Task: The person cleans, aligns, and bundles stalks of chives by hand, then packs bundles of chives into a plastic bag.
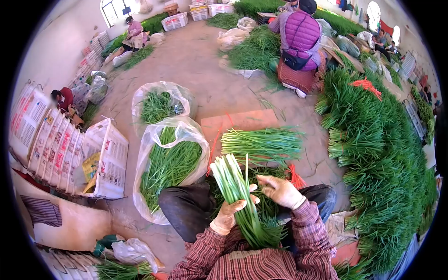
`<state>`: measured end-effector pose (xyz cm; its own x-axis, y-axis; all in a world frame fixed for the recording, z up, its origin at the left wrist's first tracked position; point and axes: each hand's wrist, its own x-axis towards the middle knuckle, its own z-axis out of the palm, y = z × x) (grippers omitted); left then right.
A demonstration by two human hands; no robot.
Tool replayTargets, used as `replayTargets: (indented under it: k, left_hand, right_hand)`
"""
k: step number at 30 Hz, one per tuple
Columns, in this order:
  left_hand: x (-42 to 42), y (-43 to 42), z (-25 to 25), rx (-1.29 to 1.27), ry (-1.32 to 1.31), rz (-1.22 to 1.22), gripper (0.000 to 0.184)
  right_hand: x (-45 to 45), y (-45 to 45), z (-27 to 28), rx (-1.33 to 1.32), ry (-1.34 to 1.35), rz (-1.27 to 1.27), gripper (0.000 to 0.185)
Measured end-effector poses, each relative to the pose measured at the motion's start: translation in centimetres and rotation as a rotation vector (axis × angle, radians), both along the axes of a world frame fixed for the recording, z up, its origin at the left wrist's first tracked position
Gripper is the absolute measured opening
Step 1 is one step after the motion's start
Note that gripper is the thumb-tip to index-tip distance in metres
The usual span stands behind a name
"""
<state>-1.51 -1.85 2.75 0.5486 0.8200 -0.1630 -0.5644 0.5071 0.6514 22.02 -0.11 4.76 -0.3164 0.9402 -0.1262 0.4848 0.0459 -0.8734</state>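
Observation:
My left hand (228, 215) wears a pale glove and is wrapped round a bunch of garlic chives (243, 205), its whitish stem ends pointing up and away and its green tips toward my lap. Just right of the bunch is my gloved right hand (281, 190), its fingers partly bent and apart, with nothing visible in them. Beyond my hands, a row of chives (261, 143) lies on a brown board (242, 120). Red ties (295, 177) lie by my right knee. More loose chives are between my legs, partly hidden by my hands.
On my left stand clear plastic bags (201, 140) of chives and stacked white crates (112, 158). A large pile of bundled chives (378, 158) lines my right side, with red ties (366, 86) on top. A person in a purple vest (301, 35) sits ahead; other people work farther off.

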Motion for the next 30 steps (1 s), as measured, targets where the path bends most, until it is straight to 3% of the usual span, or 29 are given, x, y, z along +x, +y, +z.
replayTargets:
  k: [1,4,5,8,9,10,12,13,14,17,22,27,28,30]
  left_hand:
    - [0.5,0.0,0.7,0.033,0.088,0.062,0.074]
    - [2.2,-0.1,-0.9,0.194,0.405,0.243,0.057]
    - [2.6,-0.2,-0.2,0.296,0.537,0.270,0.046]
    - [3.4,-0.2,-1.4,0.757,0.938,0.356,0.072]
    - [3.3,-0.5,-2.2,0.855,1.135,0.322,0.083]
    - [3.9,-0.6,-1.9,0.834,1.152,0.308,0.089]
    - [4.0,-1.0,-0.5,0.771,1.288,0.232,0.100]
    - [3.6,-1.3,0.6,0.733,1.406,0.160,0.105]
    - [3.3,-1.4,0.6,0.730,1.410,0.158,0.105]
    - [2.5,-1.8,0.8,1.203,1.567,0.262,0.114]
    - [1.6,-2.6,3.7,1.138,1.626,0.083,0.108]
    - [0.4,-2.4,5.6,1.177,1.698,-0.118,0.106]
    - [-0.2,-2.1,6.4,1.238,1.718,-0.099,0.095]
    - [-1.6,-0.9,6.8,1.289,1.402,0.163,0.080]
  right_hand:
    - [0.1,-0.4,-0.3,-0.056,-0.238,0.012,0.058]
    - [0.0,-1.2,0.0,-0.340,0.646,-0.120,0.077]
    - [-0.4,-1.2,1.2,-0.276,0.567,-0.083,0.087]
    - [-3.3,-0.8,-0.7,-0.106,0.641,-0.037,0.102]
    - [-4.0,-1.1,0.3,-0.176,0.517,-0.073,0.101]
    - [-5.0,-1.4,0.8,-0.122,0.417,-0.128,0.097]
    - [-6.7,-1.8,-0.7,-0.088,0.589,-0.221,0.097]
    - [-7.2,-1.8,-2.6,-0.138,0.719,-0.264,0.085]
    - [-7.3,-1.9,-2.7,-0.142,0.723,-0.264,0.085]
    - [-7.3,-2.1,-1.9,-0.280,0.974,-0.301,0.072]
    - [-6.8,-2.6,-1.9,-0.317,0.953,-0.295,0.074]
    - [-6.8,-2.4,-3.3,-0.339,0.976,-0.294,0.054]
    - [-6.6,-2.3,-3.7,-0.401,0.947,-0.271,0.049]
    - [-6.5,-2.3,-3.0,-0.380,0.964,-0.275,0.040]
